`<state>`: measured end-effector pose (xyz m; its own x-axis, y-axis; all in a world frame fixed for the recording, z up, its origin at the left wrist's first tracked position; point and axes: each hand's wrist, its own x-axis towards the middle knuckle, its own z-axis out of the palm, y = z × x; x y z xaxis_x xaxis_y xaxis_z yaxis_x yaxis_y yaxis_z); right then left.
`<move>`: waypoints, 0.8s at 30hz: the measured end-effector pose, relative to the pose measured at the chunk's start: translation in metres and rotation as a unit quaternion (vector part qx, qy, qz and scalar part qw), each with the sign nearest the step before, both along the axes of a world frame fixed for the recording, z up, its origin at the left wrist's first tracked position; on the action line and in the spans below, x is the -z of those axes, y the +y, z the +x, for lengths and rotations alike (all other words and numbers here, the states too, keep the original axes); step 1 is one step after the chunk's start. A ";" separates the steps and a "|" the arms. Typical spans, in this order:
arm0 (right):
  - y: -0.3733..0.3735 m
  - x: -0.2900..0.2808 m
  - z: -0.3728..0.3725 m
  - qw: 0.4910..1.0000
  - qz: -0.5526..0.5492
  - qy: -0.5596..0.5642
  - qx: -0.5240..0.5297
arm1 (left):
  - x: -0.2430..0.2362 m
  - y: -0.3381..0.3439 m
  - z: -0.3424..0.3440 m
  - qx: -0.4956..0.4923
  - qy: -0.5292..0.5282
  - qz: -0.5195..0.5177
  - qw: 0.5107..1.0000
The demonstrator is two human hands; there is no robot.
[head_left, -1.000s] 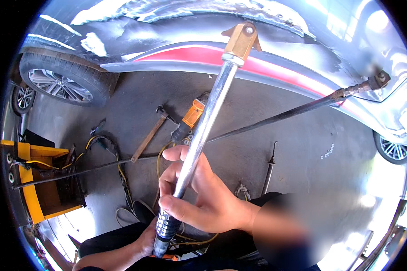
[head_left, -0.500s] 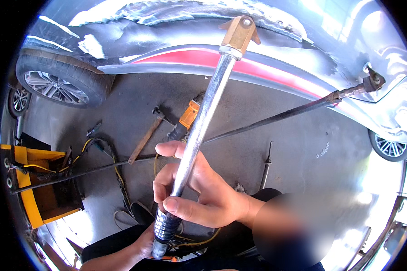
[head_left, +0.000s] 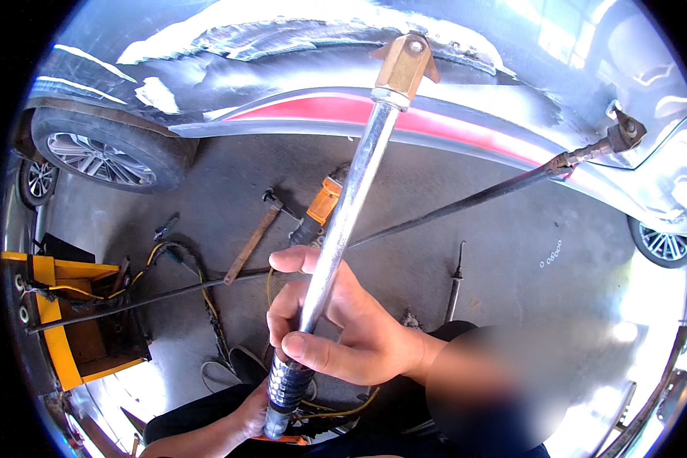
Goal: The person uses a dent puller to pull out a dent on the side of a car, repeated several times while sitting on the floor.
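Note:
A long chrome pull rod (head_left: 351,195) slants up and away from me, with a brass-coloured hexagonal clawed head (head_left: 401,67) at its far end. That head lies in front of the bare, scraped metal of a car body panel (head_left: 298,46); whether they touch I cannot tell. My right hand (head_left: 351,328) holds the shaft just above its black textured grip (head_left: 288,384), thumb across the front and index finger partly stretched. Lower down, my left hand (head_left: 256,412) is at the grip's bottom end, its fingers mostly hidden behind it.
A long dark bar (head_left: 466,201) runs from a yellow metal frame (head_left: 49,328) to a clamp head (head_left: 626,131) by the car's side. On the floor lie a hammer (head_left: 252,243), an orange power tool (head_left: 324,200), a thin rod tool (head_left: 456,286) and cables (head_left: 210,305). Several small rings (head_left: 553,256) lie further right.
The floor tools and wheels sit slightly lower in the picture. Both hands and the rod's grip appear slightly further right, with the same hold.

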<state>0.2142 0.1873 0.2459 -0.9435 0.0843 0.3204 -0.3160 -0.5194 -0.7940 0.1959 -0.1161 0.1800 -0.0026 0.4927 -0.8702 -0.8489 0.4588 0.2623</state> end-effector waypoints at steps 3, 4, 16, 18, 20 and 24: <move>-0.002 0.001 0.000 1.000 -0.004 -0.011 -0.011 | 0.015 -0.009 0.009 -0.024 -0.011 0.005 1.000; -0.003 0.002 -0.001 1.000 -0.003 -0.011 -0.012 | 0.016 -0.010 0.011 -0.035 -0.019 0.001 0.999; -0.004 0.002 -0.008 0.999 -0.020 -0.011 -0.043 | 0.010 -0.008 0.012 -0.088 0.020 -0.025 0.996; -0.003 0.003 -0.008 0.999 -0.019 -0.002 -0.045 | 0.009 -0.006 0.012 -0.100 0.009 -0.025 0.995; -0.003 0.002 -0.007 0.999 -0.021 -0.006 -0.043 | 0.007 -0.001 0.011 -0.101 0.005 -0.018 0.995; -0.002 0.000 -0.007 0.998 -0.027 -0.016 -0.050 | 0.006 -0.002 0.011 -0.089 0.028 -0.024 0.995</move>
<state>0.2073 0.1857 0.2460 -0.9579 0.0062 0.2869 -0.2353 -0.5890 -0.7731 0.2070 -0.1178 0.1737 -0.1351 0.4384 -0.8886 -0.9028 0.3150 0.2927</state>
